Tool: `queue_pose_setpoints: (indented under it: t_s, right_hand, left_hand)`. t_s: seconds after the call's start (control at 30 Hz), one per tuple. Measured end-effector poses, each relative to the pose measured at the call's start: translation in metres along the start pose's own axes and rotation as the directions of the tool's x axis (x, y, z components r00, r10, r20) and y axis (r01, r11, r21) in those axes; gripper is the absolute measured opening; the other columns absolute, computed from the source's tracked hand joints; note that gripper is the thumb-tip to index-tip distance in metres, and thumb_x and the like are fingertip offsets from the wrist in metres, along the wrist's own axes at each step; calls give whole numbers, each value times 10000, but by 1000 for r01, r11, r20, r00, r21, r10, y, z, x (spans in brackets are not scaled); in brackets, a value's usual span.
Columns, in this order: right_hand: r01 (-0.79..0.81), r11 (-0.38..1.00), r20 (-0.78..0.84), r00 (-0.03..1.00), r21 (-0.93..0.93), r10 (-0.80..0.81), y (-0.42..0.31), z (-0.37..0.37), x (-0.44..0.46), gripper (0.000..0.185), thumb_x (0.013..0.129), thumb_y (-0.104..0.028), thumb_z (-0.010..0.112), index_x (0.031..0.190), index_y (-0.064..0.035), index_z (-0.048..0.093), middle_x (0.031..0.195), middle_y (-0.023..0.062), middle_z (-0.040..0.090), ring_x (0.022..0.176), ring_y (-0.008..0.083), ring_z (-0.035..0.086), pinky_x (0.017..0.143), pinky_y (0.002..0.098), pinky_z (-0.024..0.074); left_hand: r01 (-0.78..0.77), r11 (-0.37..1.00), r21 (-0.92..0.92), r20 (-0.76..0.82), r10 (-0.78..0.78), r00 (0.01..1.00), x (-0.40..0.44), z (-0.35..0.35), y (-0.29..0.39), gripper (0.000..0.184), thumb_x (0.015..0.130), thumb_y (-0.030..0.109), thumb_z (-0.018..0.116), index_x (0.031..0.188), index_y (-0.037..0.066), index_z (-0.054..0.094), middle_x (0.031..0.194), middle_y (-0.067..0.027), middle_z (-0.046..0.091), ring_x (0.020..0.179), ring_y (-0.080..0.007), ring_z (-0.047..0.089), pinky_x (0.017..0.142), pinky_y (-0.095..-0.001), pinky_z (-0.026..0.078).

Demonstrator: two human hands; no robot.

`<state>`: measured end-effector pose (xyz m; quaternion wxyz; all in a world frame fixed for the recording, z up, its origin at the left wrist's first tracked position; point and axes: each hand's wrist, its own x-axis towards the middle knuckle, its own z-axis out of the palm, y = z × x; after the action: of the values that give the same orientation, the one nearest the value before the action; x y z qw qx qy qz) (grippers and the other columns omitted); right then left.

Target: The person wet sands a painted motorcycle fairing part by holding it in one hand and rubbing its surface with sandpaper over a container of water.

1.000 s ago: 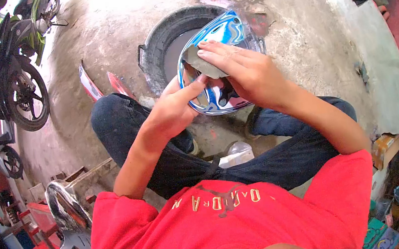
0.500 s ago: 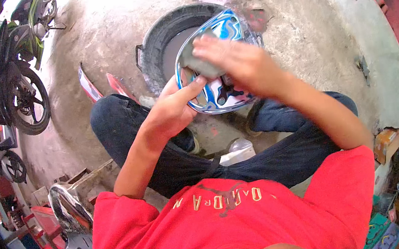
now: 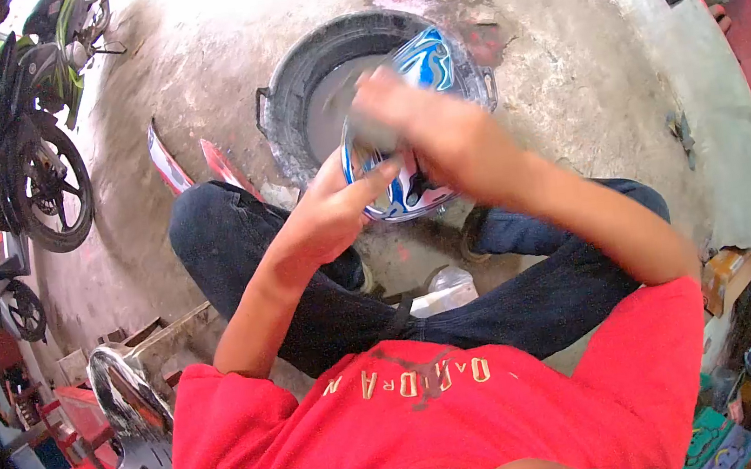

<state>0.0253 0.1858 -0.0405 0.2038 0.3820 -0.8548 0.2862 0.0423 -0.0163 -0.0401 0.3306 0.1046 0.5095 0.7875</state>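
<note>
A shiny panel with blue, white and silver swirls, looking like a motorcycle fairing piece, is held tilted over the near side of a black basin. My left hand grips its lower left edge, thumb on top. Across its face lies my right hand, blurred by motion, fingers pressing a limp grey piece that looks like sandpaper against the surface. Hand and grey piece hide the panel's middle. Cloudy grey water stands in the basin.
Two red-and-white panel pieces lie on the floor left of the basin. A motorcycle stands at the far left, a worn chair at the lower left. A large pale panel lies on the right. A white bag sits between my legs.
The panel has tilted more steeply and shifted slightly right and down. My right hand and the grey piece have moved slightly left across it. My left hand keeps its hold.
</note>
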Motion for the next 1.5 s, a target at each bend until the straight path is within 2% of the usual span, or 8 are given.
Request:
queue_pose_setpoints:
  t_s: [0.4,0.67,0.8,0.9,1.1,1.2,1.33,1.5]
  right_hand:
    - [95,995,107,990,12,-96,2,-11,5,557,827,-22,581,1381,-42,527,1425,171,530,1334,318,501,1108,412,417]
    - [202,971,113,976,-126,-188,-6,-8,4,489,904,-50,492,1392,-32,519,1412,178,543,1311,305,531,1084,395,439]
    - [-369,921,-63,930,-128,363,58,-19,12,449,896,32,493,1326,-61,577,1347,192,583,1285,319,545,1067,387,456]
    - [-43,991,2,999,-130,44,21,-10,3,471,875,2,543,1344,-34,557,1368,194,570,1311,300,528,1099,393,426]
    - [-332,941,25,942,-64,334,56,-19,13,528,846,25,584,1366,-45,535,1391,196,549,1292,321,540,1079,389,446]
    - [-40,998,22,999,-58,41,18,-5,3,449,870,45,572,1309,-48,580,1339,201,586,1244,333,575,1049,393,471]
    - [-152,987,100,984,54,146,26,-17,11,411,861,-39,554,1270,-48,593,1316,225,593,1237,335,580,1049,410,470]
    - [-48,999,40,998,0,48,3,2,1,413,836,-29,580,1245,-74,610,1314,210,603,1243,317,582,1058,402,462]
  left_hand:
    - [-24,939,342,-68,50,996,-3,-13,-21,403,995,149,585,1360,7,486,1252,-58,604,1134,-131,562,999,-321,446]
    - [-49,998,28,-60,51,997,-1,2,-5,349,993,147,585,1312,23,519,1175,-46,635,1056,-125,597,918,-313,484]
    - [0,995,-95,-88,-8,996,-4,4,1,360,990,134,584,1325,32,500,1193,-62,631,1086,-154,613,939,-341,498]
    - [3,951,-309,-9,-6,1000,-2,-2,0,356,1001,99,556,1341,20,483,1228,-73,615,1118,-168,615,976,-353,497]
    - [-388,499,775,188,404,895,-12,-16,-1,350,1033,66,479,1372,-17,449,1282,-115,577,1171,-210,597,996,-354,489]
    - [-162,921,-355,-28,163,986,-2,0,-4,385,1020,62,508,1375,-60,425,1288,-137,587,1160,-205,600,1002,-349,477]
    - [-188,978,89,-18,190,982,-6,-8,0,376,1063,161,434,1399,-5,409,1321,-126,568,1227,-230,573,1051,-412,473]
    - [-111,865,-489,-68,89,994,7,-6,-4,449,1077,317,367,1407,13,401,1358,-120,549,1238,-227,566,1055,-422,473]
